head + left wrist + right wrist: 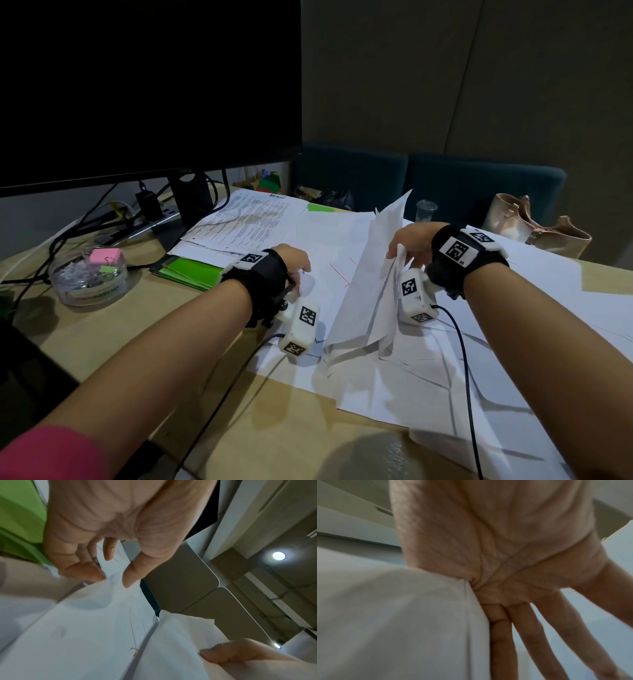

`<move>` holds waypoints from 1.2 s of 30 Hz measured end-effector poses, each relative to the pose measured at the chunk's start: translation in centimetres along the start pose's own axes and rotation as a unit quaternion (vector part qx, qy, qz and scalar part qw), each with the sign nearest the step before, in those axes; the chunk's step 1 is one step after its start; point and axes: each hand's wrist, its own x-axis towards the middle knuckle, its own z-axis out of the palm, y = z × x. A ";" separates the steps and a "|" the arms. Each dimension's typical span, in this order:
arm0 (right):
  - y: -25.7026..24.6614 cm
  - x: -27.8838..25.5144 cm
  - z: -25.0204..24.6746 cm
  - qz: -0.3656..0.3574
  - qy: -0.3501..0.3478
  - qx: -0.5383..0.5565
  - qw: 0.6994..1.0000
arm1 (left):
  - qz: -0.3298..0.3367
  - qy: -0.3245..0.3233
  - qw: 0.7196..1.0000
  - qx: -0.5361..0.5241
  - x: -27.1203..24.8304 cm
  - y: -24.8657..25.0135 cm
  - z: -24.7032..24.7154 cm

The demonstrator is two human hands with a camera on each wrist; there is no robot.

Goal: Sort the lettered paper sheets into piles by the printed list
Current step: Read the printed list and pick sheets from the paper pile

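Sheets (368,284), a raised sheaf, sit pinched under the right hand's (409,245) thumb; left hand (293,262) relaxed beside them. Handwritten "ADMIN" tops the printed list (253,219).

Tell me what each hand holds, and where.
Right hand grips the upright bundle of white paper sheets near its top edge; left hand holds nothing.

sheets (370,274) white | folder (191,270) green | sticky notes (104,255) pink | monitor (147,85) black
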 end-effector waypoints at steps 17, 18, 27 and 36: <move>0.0 -0.6 -0.2 0.002 -0.008 0.011 1.000 | 0.068 0.013 0.991 0.112 -0.5 0.8 1.3; 0.0 -0.6 -0.2 0.004 -0.008 0.016 1.000 | 0.073 0.010 0.991 0.110 -0.5 0.8 1.4; -0.4 -1.0 -0.3 0.005 -0.027 -0.029 0.999 | 0.180 -0.018 0.975 0.131 -1.7 0.7 2.8; 0.0 -0.8 -0.1 0.020 -0.038 0.099 0.994 | 0.234 -0.053 0.952 0.190 -3.3 1.3 3.6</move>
